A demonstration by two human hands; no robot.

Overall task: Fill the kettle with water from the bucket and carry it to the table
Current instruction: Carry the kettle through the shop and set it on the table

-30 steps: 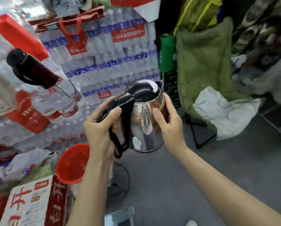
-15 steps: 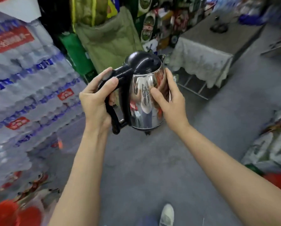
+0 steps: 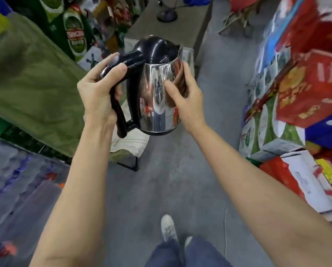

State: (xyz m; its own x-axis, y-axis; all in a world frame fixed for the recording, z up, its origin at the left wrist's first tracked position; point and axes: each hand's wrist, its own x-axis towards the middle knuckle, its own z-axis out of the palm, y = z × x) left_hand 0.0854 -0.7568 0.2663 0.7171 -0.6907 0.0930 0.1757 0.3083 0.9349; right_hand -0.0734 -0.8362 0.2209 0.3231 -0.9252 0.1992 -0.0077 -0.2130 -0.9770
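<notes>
A steel kettle (image 3: 155, 105) with a black lid and black handle is held upright in front of me, above the grey floor. My left hand (image 3: 98, 93) is wrapped around the black handle, thumb on top. My right hand (image 3: 184, 95) presses flat against the kettle's shiny right side, fingers around its far wall. The lid is down. A grey table (image 3: 192, 22) stands straight ahead beyond the kettle, with a black round base (image 3: 166, 15) on it. No bucket is in sight.
A green cloth over a folding frame (image 3: 32, 78) fills the left. Green beer cartons (image 3: 75, 33) stand behind it. Wrapped water bottle packs (image 3: 12, 182) lie at lower left. Red and white boxes (image 3: 300, 105) line the right. A grey floor aisle (image 3: 161, 180) runs to the table.
The view has swung right, away from the water packs and red bucket, and now faces the aisle and table. Both hands keep the same hold on the kettle. The table is nearer.
</notes>
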